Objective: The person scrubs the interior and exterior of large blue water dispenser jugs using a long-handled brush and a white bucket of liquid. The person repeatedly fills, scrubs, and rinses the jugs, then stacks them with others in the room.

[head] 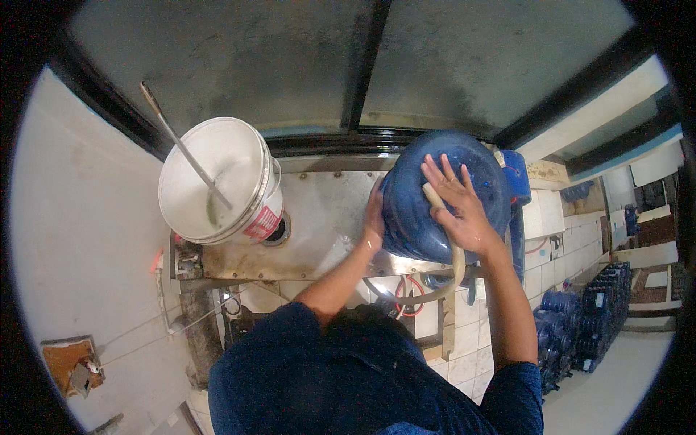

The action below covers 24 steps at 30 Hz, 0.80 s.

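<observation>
A large blue plastic water jug (413, 228) stands on the metal worktop (321, 217) in front of me, its rounded end facing up; droplets glint on it. My left hand (374, 217) holds the jug's left side, its fingers partly hidden behind the curve. On top lies my right hand (459, 212), fingers spread over the blue surface. Between its thumb and palm it grips a pale flexible hose (459, 269), whose end rests over the jug. The hose hangs past the worktop's front edge and curves away to the left below.
Left on the worktop, a white plastic bucket (217, 130) holds a long metal-handled tool (182, 144), beside a round drain hole (280, 234). Dark-framed glass panes (304, 70) rise behind. A blue container (515, 176) sits right of the jug. Several stacked jugs (560, 326) stand on the floor at right.
</observation>
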Each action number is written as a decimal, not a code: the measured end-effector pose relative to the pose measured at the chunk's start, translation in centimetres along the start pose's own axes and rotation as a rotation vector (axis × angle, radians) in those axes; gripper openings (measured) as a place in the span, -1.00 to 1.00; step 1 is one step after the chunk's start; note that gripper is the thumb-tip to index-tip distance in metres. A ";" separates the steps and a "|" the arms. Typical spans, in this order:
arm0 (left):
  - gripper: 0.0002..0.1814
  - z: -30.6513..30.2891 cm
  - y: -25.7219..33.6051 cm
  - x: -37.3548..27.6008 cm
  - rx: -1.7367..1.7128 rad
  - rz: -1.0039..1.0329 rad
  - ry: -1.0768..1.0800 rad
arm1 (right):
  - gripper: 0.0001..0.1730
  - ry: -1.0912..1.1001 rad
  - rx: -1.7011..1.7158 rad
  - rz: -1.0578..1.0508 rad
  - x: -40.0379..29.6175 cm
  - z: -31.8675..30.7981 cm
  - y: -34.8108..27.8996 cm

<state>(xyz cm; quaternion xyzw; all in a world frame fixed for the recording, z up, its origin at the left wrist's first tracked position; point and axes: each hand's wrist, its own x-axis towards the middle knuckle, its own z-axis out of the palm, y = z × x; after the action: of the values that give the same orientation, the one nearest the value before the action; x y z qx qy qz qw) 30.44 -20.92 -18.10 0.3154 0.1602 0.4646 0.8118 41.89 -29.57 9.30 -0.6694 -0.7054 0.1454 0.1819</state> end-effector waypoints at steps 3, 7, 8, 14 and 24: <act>-0.44 0.7 6.1 7.1 0.302 -0.335 -0.254 | -0.14 -0.019 -0.014 -0.037 0.0 0.1 0.0; -0.48 5.6 9.6 8.0 0.119 -0.540 -0.242 | -0.14 -0.013 0.004 0.002 0.1 0.0 0.4; -0.46 4.8 8.7 7.3 0.102 -0.447 -0.242 | -0.14 -0.003 0.026 0.032 0.1 -0.1 0.5; -0.38 1.5 -1.4 -2.8 0.029 -0.033 0.250 | -0.13 0.000 0.042 -0.027 0.3 -0.1 0.3; -0.20 -4.9 -1.9 3.0 -0.004 -0.294 0.001 | -0.11 -0.017 0.025 -0.003 0.5 -0.3 0.5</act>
<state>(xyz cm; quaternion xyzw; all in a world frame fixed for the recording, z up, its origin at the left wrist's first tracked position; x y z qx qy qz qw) 30.49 -17.25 -22.93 0.2866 0.2038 0.3413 0.8717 42.40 -29.07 9.37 -0.6647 -0.7062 0.1595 0.1845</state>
